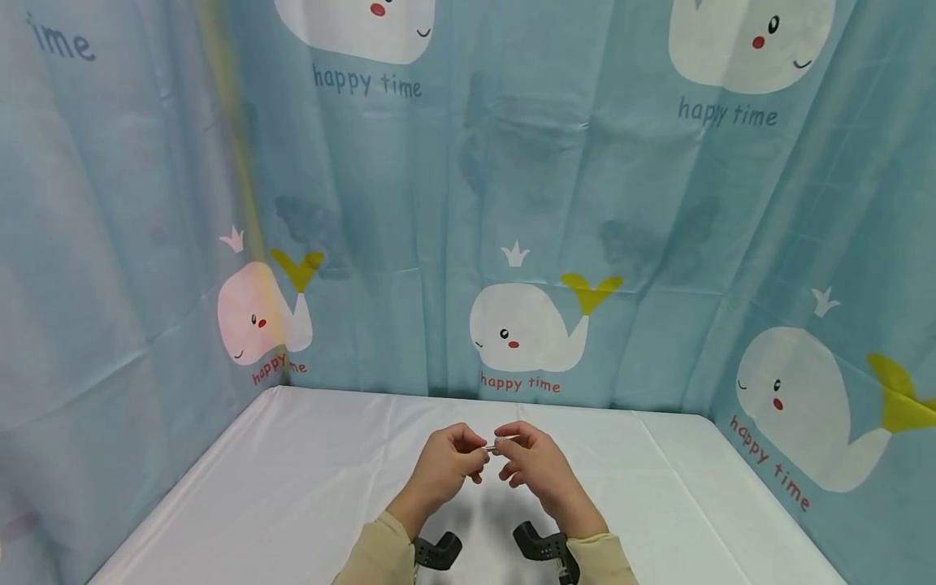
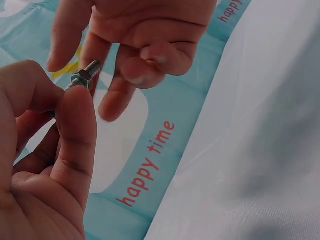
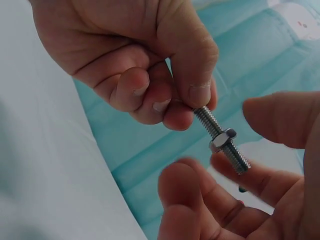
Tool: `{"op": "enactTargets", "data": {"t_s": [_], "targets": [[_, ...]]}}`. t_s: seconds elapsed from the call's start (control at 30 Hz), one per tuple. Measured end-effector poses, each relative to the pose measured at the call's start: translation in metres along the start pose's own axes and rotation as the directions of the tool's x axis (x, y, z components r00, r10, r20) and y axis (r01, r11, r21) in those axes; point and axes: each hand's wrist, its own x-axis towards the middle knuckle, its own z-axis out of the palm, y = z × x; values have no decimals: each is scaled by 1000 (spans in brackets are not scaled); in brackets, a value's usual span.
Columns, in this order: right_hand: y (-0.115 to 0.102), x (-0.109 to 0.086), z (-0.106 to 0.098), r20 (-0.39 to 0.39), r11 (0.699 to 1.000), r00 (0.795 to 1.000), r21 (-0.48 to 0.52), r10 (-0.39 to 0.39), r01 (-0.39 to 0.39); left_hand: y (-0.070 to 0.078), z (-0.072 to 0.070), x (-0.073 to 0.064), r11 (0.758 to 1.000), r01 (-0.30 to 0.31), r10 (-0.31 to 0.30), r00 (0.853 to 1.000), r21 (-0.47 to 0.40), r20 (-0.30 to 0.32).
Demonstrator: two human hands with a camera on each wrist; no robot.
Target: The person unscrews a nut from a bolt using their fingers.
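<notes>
Nut (image 3: 220, 142), hexagonal, around threaded bolt (image 3: 236, 160)

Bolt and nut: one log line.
left hand: pinches bolt | nut: partway along bolt | right hand: beside nut, thumb apart, finger contact unclear

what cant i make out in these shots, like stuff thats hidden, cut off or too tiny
Right wrist view: the bolt's upper end, covered by the left grip.
Left wrist view: whether the right grip touches the nut, since the bolt overlaps it.
Head view: the bolt's thread, too small to see.
Head view: the tops of the upper whale prints, cut off by the top edge.
</notes>
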Motion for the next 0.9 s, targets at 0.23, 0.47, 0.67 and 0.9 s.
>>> {"op": "enactTargets", "data": {"t_s": [0.23,0.47,0.67,0.9], "targets": [[0,-2,1,5,1000,1000,-17,-1,2,-1,1,1,1000,9,-9,1000,7,-5],[-1,-2,1,-13,1000,1000,8,-9,10,24,2,-10,1000,12,-12,1000,6,-11],[2,-1,0,-42,1000,999,-20,4,-5,26,2,-11,1000,-3,3,1000,6,-6],[0,-1,1,-33,999,999,-24,-29,29,1,0,0,1000,17,-17,1000,2,-7]]}}
